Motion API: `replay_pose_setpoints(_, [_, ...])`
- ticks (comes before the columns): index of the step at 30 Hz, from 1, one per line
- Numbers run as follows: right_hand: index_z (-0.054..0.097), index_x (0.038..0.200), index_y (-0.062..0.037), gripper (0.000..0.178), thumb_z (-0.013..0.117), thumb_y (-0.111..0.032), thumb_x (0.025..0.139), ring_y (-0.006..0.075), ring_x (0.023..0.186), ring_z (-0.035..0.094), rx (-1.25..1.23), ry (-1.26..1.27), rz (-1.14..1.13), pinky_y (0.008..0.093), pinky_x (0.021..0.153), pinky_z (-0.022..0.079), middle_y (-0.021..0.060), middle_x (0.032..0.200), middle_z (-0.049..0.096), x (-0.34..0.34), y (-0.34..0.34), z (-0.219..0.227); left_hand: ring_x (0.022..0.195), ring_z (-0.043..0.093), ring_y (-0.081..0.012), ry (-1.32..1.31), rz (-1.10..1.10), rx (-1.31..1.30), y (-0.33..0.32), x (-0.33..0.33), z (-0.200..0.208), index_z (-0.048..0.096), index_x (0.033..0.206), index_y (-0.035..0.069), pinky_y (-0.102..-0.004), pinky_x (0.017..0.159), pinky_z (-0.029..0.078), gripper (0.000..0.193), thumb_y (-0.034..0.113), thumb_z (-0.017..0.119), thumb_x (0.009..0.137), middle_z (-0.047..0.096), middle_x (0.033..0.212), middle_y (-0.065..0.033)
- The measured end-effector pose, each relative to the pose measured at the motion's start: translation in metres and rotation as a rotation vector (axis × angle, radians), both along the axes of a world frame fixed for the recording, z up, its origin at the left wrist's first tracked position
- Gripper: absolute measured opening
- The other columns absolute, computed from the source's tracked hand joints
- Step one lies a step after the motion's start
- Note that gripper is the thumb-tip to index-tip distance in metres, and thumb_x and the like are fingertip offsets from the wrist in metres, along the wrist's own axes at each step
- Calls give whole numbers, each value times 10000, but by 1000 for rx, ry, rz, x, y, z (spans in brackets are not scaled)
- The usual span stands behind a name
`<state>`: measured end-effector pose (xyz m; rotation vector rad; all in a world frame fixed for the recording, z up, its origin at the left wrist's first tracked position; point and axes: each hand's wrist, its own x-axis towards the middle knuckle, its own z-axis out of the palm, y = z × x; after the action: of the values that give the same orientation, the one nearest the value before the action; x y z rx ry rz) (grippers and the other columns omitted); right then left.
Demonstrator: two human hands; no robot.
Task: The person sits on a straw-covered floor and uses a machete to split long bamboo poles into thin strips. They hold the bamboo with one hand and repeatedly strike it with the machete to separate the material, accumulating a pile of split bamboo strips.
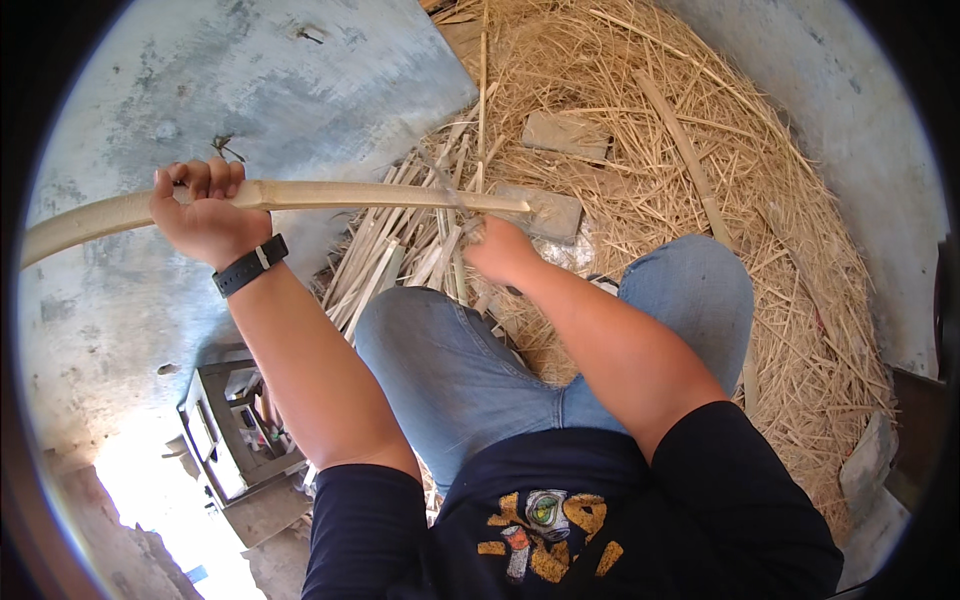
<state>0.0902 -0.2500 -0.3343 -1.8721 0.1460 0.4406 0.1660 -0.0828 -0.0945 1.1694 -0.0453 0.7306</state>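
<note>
Knees (450, 350) brace me; left hand (205, 215) clamps the bamboo strip (350, 195) level so right hand (500, 250), fist closed on a blade (445, 190), can bite.

Black short-sleeved shirt (600, 520) with a yellow graphic print (545, 535), blue jeans (470, 370), and a black wristband (250, 265) at nine o'clock, on the left wrist.

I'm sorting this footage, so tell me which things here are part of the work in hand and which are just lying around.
In hand:
left hand
bamboo pole
right hand
blade

Lying about:
cut bamboo strips
straw-like shavings
flat blocks
small wooden stool
</note>
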Motion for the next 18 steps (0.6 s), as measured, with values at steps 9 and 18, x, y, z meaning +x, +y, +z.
replay_pose_setpoints(9, [593,1126,43,419,622,-157,758,341,922,657,23,-82,-24,413,838,515,226,987,663,-5,8,4,557,281,-136,-6,7,-14,8,-1,-5,433,770,121,-295,564,274,210,293,504,868,304,627,11])
replay_pose_setpoints(18, [583,1135,66,440,627,-175,770,358,938,653,-41,-197,4,411,847,511,250,1015,656,-8,13,5,553,276,-140,-7,-49,-31,13,-1,-8,434,763,119,-301,556,279,212,292,514,858,297,625,3])
